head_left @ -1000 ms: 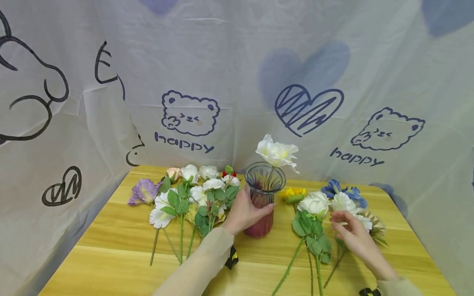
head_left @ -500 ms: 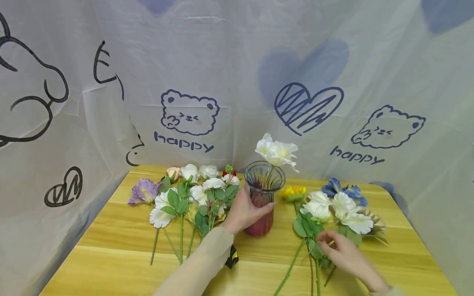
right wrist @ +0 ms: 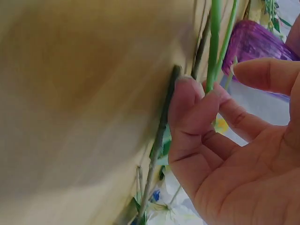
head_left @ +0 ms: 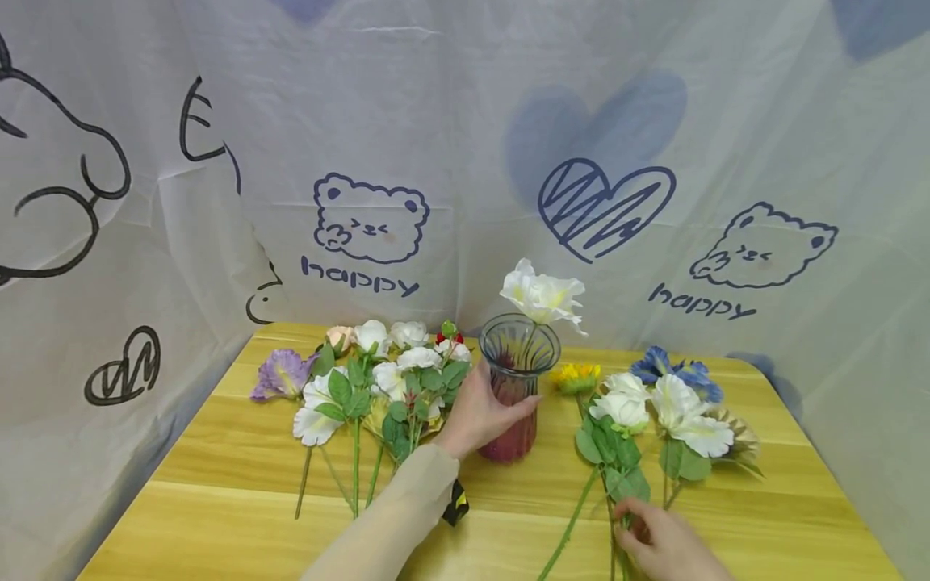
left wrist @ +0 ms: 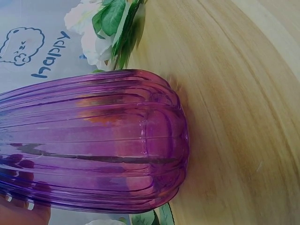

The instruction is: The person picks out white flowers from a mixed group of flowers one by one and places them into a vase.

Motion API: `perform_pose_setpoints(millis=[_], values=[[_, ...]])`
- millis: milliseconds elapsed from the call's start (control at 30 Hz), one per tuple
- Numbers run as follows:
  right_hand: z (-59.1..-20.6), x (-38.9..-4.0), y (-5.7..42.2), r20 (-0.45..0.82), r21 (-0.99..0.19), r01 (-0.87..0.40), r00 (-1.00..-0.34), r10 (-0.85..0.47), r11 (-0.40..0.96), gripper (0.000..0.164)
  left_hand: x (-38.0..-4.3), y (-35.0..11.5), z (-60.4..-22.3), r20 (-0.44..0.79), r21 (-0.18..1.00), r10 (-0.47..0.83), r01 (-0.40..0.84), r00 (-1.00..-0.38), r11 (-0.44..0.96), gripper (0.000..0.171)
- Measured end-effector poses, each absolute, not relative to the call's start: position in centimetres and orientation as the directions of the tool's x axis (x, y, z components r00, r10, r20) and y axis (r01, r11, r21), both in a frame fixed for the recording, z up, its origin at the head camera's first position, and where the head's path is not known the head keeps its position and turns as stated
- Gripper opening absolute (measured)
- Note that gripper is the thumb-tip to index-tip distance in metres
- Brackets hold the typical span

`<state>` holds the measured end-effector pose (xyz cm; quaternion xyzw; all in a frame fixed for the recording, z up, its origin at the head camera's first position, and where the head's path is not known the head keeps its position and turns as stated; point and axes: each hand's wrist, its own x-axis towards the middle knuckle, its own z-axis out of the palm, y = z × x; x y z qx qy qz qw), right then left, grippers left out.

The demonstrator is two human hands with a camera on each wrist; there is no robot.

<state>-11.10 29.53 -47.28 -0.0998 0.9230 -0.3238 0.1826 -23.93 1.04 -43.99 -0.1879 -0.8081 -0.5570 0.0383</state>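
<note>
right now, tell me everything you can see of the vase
The vase is see-through and ribbed, apparently glass, blue-grey at its flared rim and pink-purple toward its base. It stands upright on the wooden table, between groups of flowers lying to either side. One white flower rises above its mouth; a dark stem shows through the wall. The left hand grips its side. Whether it contains water is unclear.

We see a small screened-off table space, its wider building unclear: pale cloth (head_left: 407, 97), printed with bear faces (head_left: 372, 218), hearts (head_left: 606, 210) and the word "happy", hangs behind and along both sides of a wooden table (head_left: 211, 492) bearing flowers (head_left: 417, 359) and a vase (head_left: 508, 444).
</note>
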Motion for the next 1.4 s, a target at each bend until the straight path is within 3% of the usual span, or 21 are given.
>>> perform_pose_setpoints(millis=[333, 533, 633, 800, 967, 1067, 1200, 1400], values=[[-48.1, -10.7, 29.3, -0.244, -0.669, -0.075, -0.918, -0.314, 0.74, 0.014, -24.0, 1.1, -44.1, 0.268, 0.888, 0.255, 0.34, -0.929, 0.309, 0.086], [-48.4, -10.5, 28.9, -0.241, -0.731, 0.031, -0.946, -0.216, 0.682, 0.012, -24.0, 1.1, -44.2, 0.268, 0.886, 0.255, 0.341, -0.929, 0.313, 0.085], [-48.4, -10.5, 28.5, -0.244, -0.791, 0.113, -0.96, -0.139, 0.602, 0.015, -24.0, 1.0, -44.2, 0.268, 0.887, 0.255, 0.341, -0.929, 0.311, 0.085], [-48.1, -10.4, 27.7, -0.324, -0.886, 0.313, -0.946, 0.024, 0.342, 0.026, -24.0, 1.0, -44.1, 0.27, 0.888, 0.256, 0.343, -0.928, 0.307, 0.085], [-47.9, -10.6, 27.1, -0.465, -0.88, 0.474, -0.874, 0.137, 0.038, 0.029, -24.0, 1.0, -44.0, 0.262, 0.889, 0.26, 0.337, -0.929, 0.31, 0.085], [-47.9, -10.7, 27.2, -0.529, -0.848, 0.52, -0.842, 0.104, -0.104, 0.032, -24.0, 1.0, -44.0, 0.261, 0.887, 0.26, 0.337, -0.93, 0.315, 0.085], [-48.0, -10.8, 27.0, -0.554, -0.831, 0.542, -0.828, 0.087, -0.129, 0.038, -24.0, 1.1, -43.9, 0.257, 0.887, 0.26, 0.334, -0.931, 0.318, 0.084], [-47.8, -10.7, 26.9, -0.546, -0.837, 0.538, -0.834, 0.079, -0.101, 0.024, -23.9, 1.0, -43.9, 0.255, 0.888, 0.261, 0.332, -0.931, 0.317, 0.083]])
